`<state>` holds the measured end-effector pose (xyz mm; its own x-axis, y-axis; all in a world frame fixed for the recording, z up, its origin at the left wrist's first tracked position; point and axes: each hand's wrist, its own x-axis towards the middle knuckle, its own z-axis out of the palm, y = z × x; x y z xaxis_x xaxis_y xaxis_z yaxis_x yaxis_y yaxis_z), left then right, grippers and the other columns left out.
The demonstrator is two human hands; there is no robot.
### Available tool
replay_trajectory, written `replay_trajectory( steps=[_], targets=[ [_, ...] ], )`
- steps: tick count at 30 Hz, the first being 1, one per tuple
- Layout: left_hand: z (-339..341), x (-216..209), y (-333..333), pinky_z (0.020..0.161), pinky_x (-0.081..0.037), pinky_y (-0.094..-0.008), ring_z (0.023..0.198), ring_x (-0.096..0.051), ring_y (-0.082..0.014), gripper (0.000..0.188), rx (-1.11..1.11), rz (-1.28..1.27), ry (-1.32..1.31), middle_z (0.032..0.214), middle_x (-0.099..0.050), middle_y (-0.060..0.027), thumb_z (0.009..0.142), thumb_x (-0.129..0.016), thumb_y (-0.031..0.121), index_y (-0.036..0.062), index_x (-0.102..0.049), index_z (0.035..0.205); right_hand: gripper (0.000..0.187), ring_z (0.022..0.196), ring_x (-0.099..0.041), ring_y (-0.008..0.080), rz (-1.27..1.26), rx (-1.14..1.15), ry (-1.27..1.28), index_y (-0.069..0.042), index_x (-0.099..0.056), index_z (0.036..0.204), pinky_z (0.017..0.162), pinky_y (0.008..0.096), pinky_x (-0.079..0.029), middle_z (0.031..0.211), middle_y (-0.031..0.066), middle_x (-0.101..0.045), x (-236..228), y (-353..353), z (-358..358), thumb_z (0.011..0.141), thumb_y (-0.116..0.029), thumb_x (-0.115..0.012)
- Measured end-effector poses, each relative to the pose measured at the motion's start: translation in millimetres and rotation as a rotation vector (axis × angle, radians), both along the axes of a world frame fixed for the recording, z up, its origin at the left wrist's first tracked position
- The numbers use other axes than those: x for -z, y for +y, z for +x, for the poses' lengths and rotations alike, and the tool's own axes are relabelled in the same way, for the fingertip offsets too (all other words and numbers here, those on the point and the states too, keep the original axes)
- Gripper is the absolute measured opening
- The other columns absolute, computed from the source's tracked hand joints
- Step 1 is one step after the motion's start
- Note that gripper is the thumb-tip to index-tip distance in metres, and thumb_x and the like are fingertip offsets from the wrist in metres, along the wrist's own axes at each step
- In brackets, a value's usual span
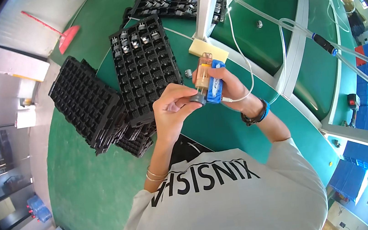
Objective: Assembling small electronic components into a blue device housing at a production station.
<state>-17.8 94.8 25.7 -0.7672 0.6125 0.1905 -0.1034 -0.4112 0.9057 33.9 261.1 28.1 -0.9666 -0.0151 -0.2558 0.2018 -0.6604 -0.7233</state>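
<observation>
Above the green table (204,133), my right hand (231,84) is closed around a small blue rectangular box (215,82) with a white cable running from its lower end. Beside the box, in the same grip, stands an amber, see-through cylinder (202,75) with a narrower top; its exact kind I cannot tell. My left hand (174,105) pinches a dark round cap-like piece (198,98) between thumb and fingertips, at the cylinder's lower end. Whether the piece is joined to the cylinder is unclear. A small silver part (188,73) lies on the table near my fingers.
A black compartment tray (146,69), partly filled with small metal parts, lies to the left. Stacked black trays (86,101) sit farther left. A yellow block (208,50) rests by a white metal post (208,6). Clear tubes (267,10) cross the right side.
</observation>
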Motion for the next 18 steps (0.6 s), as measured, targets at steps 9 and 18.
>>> replay_trajectory(
  steps=[9, 18],
  targets=[
    [10, 7, 2, 0.069, -0.052, -0.0253, 0.082, -0.058, -0.0160, 0.034, -0.094, -0.019, 0.212, 0.091, -0.055, -0.0087, 0.063, -0.068, -0.014, -0.0036, -0.061, 0.094, 0.035, 0.090, -0.056, 0.0154, 0.121, -0.037, 0.028, -0.004, -0.043, 0.112, 0.077, 0.0285, -0.047, 0.100, 0.0079, -0.054, -3, -8, 11, 0.085, -0.027, -0.048],
    [-23, 15, 8, 0.075, -0.044, -0.0248, 0.089, -0.053, -0.0128, 0.039, -0.280, -0.234, 0.232, 0.101, -0.054, -0.0042, 0.068, -0.070, -0.003, 0.0017, -0.054, 0.103, 0.030, 0.089, -0.055, 0.0151, 0.349, 0.445, 0.146, -0.004, -0.047, 0.107, 0.077, 0.0260, -0.045, 0.098, 0.0077, -0.054, 48, 51, -14, 0.084, -0.022, -0.053]
  ],
)
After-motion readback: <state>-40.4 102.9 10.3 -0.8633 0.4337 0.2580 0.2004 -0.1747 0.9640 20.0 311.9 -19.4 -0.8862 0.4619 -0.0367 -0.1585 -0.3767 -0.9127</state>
